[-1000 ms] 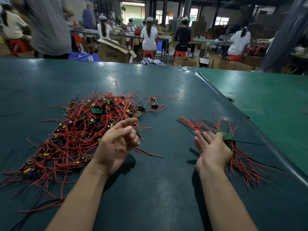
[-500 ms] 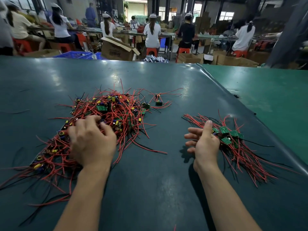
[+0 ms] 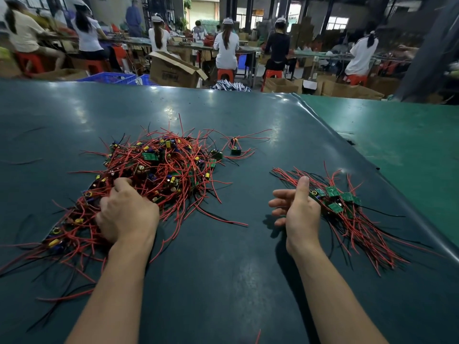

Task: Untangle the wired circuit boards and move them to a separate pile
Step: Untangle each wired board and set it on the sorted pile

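I see the left hand [image 3: 126,214] palm-down at centre left of the frame, fingers curled into the big tangle of wired circuit boards [image 3: 151,175], gripping red wires; the right hand [image 3: 296,209] sits at centre right, fingers loosely spread and holding nothing, its edge against the separate pile [image 3: 347,209]. Both heaps lie on the dark mat [image 3: 236,269]; one stray board [image 3: 235,151] rests apart at upper centre.

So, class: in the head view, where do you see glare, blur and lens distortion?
Head view: glare patches on the dark table cover; workers at the far left edge blurred; wide-angle bending toward the frame edges; both hands, left and right, sharp.
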{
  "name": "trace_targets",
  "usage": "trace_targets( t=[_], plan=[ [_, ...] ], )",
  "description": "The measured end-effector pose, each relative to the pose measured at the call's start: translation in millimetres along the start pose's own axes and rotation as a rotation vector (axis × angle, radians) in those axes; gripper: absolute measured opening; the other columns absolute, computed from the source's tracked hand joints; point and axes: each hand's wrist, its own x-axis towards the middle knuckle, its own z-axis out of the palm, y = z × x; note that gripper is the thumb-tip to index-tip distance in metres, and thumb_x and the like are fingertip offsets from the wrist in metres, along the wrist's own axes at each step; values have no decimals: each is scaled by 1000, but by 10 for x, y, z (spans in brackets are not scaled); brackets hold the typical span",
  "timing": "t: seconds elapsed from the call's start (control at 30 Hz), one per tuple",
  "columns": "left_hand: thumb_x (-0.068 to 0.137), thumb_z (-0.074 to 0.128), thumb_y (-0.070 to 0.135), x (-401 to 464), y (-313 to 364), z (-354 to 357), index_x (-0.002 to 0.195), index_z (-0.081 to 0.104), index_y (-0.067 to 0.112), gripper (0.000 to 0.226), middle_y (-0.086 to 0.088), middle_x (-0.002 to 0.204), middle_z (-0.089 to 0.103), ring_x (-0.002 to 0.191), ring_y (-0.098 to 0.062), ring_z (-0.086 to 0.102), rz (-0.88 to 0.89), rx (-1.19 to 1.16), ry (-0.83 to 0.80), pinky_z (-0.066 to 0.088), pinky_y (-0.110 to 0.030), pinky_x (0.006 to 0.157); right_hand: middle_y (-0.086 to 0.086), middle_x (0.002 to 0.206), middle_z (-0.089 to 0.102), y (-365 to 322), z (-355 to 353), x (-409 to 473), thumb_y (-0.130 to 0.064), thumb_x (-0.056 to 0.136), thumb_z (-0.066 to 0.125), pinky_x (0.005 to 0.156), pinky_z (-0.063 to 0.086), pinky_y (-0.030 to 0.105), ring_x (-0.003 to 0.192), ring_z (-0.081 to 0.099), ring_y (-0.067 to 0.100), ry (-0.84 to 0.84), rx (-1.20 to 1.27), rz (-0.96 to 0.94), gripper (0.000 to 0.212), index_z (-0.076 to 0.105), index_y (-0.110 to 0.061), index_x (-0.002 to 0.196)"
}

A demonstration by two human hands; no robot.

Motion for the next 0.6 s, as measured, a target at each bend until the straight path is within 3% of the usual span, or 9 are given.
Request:
trace_targets(
  t=[0.17,0.3,0.37,0.43,0.53,0.6],
  plan=[
    [89,65,13,-4,-2,43,114,58,16,27,-15,106,67,98,-39,58,86,-146,150,46,-49,85,2,54,65,21,21,-32,-60,99,34,34,36,19,40,53,9,-41,-86,-46,67,67,-7,74],
    [90,67,16,-31,2,-14,97,67,14,8,-10,91,72,82,-35,64,211,-325,340,41,-36,67,2,55,66,24,20,-33,-61,98,34,35,37,19,40,54,9,-42,-110,-52,67,67,-8,73],
    [90,67,17,-54,23,-43,95,69,14,7,-10,88,73,79,-35,66,275,-354,400,44,-37,65,2,55,66,26,22,-28,-60,99,34,35,37,19,40,54,9,-41,-116,-54,67,67,-9,72],
    [89,67,13,-64,45,-54,104,68,12,15,-13,97,72,87,-36,65,297,-360,398,48,-41,71,2,55,66,36,23,-21,-60,99,35,36,37,18,41,54,10,-42,-121,-56,66,67,-9,72],
    [81,70,5,-97,82,-34,118,59,10,39,-17,117,57,109,-37,54,284,-311,255,45,-45,90,3,56,66,43,25,-22,-60,98,37,36,37,20,42,53,10,-53,-143,-57,64,68,-11,71],
    [81,73,9,-158,113,-35,109,62,10,30,-16,108,57,102,-35,55,332,-287,227,45,-44,85,3,57,67,48,26,-23,-59,98,39,37,37,20,43,53,10,-66,-163,-67,62,68,-11,70]
  ],
)
